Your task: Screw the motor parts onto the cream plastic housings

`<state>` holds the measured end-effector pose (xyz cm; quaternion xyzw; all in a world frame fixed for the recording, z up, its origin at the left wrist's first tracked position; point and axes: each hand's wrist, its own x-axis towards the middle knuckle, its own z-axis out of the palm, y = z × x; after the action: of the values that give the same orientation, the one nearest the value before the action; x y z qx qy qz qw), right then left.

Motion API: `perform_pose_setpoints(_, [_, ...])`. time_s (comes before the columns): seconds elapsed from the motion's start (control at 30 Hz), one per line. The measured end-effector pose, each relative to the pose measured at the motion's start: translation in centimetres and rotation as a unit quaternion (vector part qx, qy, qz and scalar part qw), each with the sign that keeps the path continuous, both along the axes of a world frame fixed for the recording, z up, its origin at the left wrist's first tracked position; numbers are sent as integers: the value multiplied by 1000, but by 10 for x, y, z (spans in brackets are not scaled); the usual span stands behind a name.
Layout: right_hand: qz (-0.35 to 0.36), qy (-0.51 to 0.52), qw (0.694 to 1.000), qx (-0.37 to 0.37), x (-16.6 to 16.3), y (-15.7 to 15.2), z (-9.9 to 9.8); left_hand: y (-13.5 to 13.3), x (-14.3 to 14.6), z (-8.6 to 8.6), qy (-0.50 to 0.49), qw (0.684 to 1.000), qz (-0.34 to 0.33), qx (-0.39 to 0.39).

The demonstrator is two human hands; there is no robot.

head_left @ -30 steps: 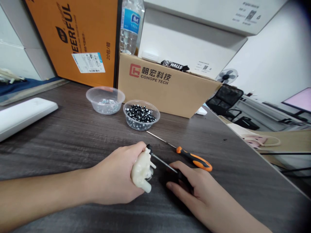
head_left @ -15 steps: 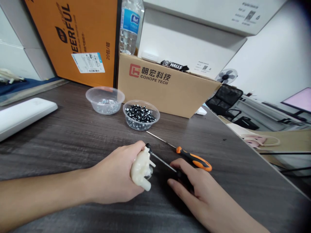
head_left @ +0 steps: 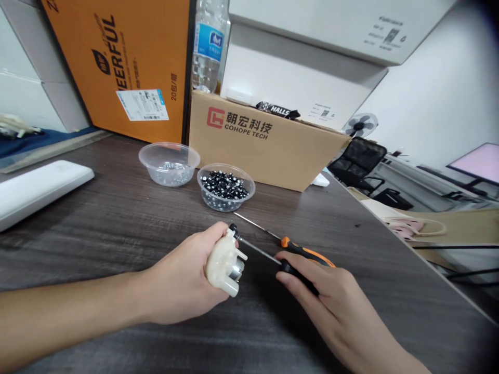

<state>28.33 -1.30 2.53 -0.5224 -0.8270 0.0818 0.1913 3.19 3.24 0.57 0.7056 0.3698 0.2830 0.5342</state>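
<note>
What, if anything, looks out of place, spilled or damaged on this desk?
One small dark bit lies alone on the desk, to the right of the orange-and-black screwdriver and well apart from the bowl of black pieces. It looks stray, but is too small to identify. Nothing else stands out.

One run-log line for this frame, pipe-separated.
left hand: holding cream part | right hand: holding black-handled screwdriver, tip at part's upper end | orange-black screwdriver: on table
</note>
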Motion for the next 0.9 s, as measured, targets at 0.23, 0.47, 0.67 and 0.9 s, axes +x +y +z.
perform_pose_setpoints(0.23, [-9,18,999,32,4,-5,-3,-4,-3,0,-30,999,-28,2])
perform_pose_setpoints(0.47, [-76,222,938,-255,-1,-7,0,-4,-9,0,-3,998,-38,50])
perform_pose_setpoints(0.67, [-108,182,956,-204,-9,-6,-6,-1,-8,-3,-26,998,-27,49])
perform_pose_setpoints(0.9, [16,76,997,13,-6,-10,-5,0,-9,-4,-16,997,-25,65])
